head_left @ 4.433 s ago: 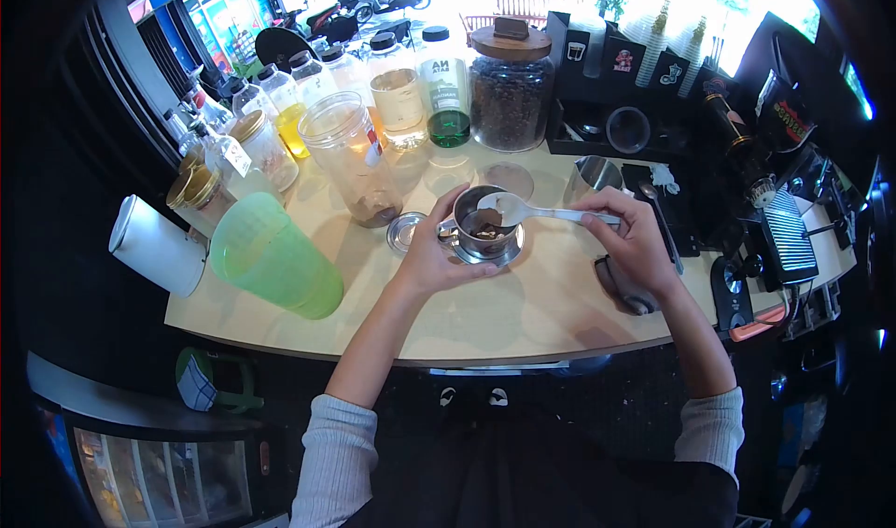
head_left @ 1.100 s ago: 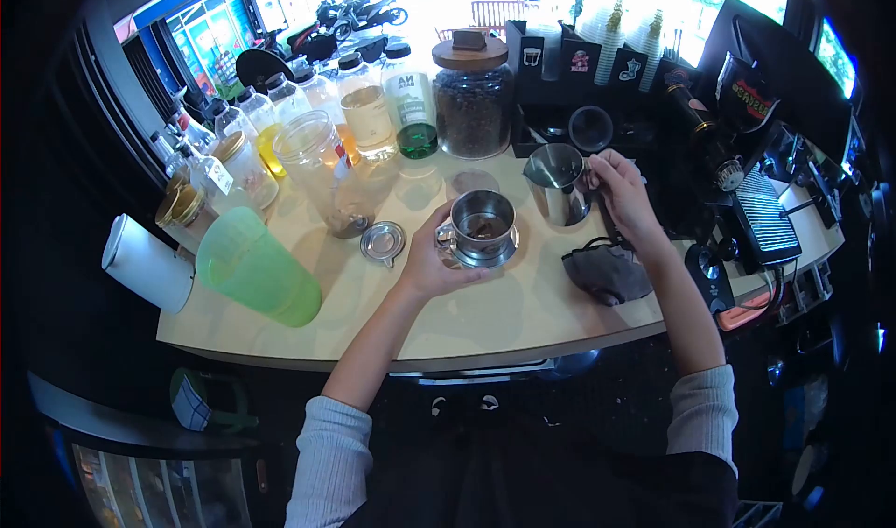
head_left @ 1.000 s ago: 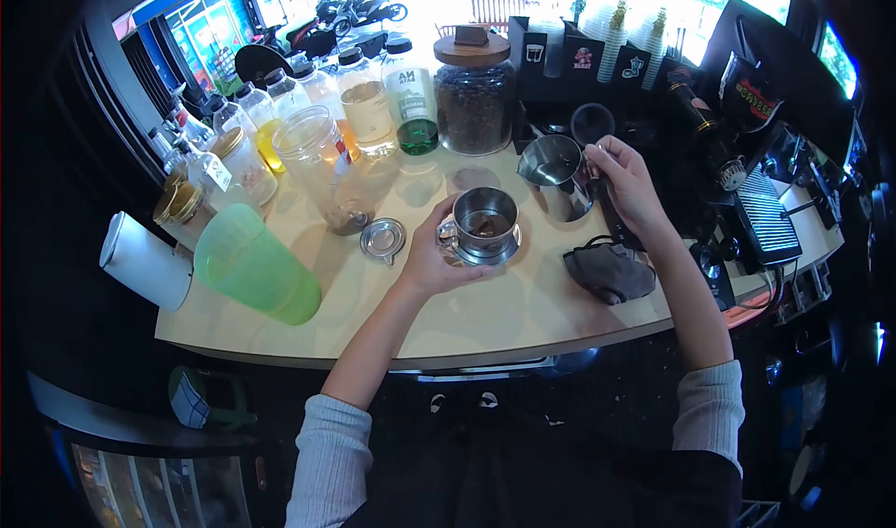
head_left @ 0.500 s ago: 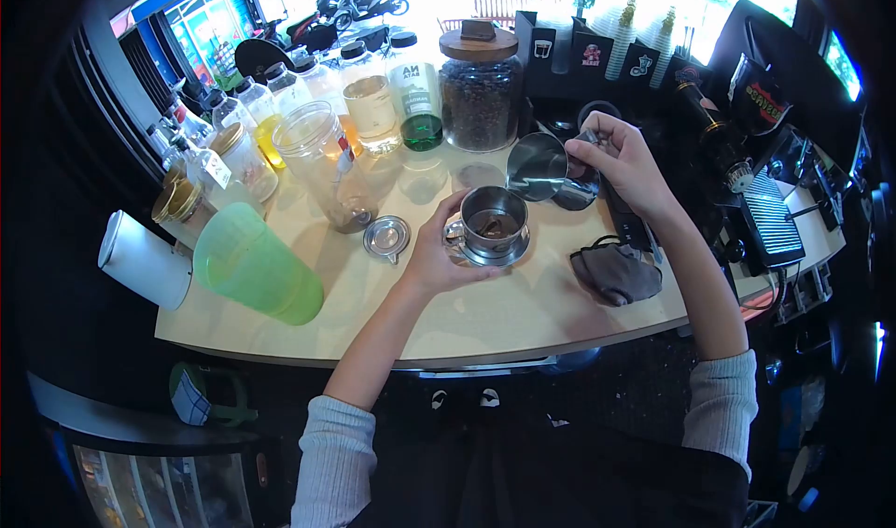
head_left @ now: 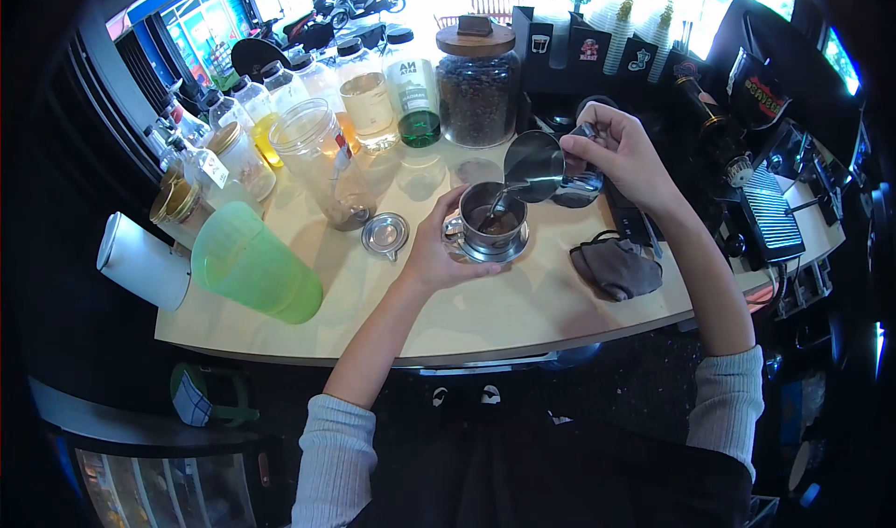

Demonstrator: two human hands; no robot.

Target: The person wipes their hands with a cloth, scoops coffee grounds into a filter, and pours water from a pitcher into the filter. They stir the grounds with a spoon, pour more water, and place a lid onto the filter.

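The right hand (head_left: 621,159) has its fingers (head_left: 581,145) closed around the handle side of a small steel pitcher (head_left: 546,166), which is held off the table and tipped to the left, its mouth turned toward the middle. A thin stream runs from its lip down into the metal drip filter (head_left: 492,222) just below and to the left. The left hand (head_left: 431,257) cups that filter from the near left side, fingers (head_left: 447,209) curled against its wall and thumb at the rim of its saucer-like base; dark grounds show inside it. The filter stands on the pale wooden table (head_left: 485,309), about at its middle.

Just left of the filter lies its round metal lid (head_left: 385,233), flat on the table. Right of the filter and nearer, a crumpled grey cloth (head_left: 616,268) rests by the right forearm. Farther left stands a clear plastic jar (head_left: 325,162) with a dark residue at the bottom, and nearer, at the left edge, a green plastic tumbler (head_left: 254,265) lying tilted beside a white cylinder (head_left: 140,262). Along the far side run bottles, among them a green glass bottle (head_left: 416,87), and a large glass jar of coffee beans (head_left: 477,87) with a wooden lid. A black rack of paper cups (head_left: 616,52) stands far right.
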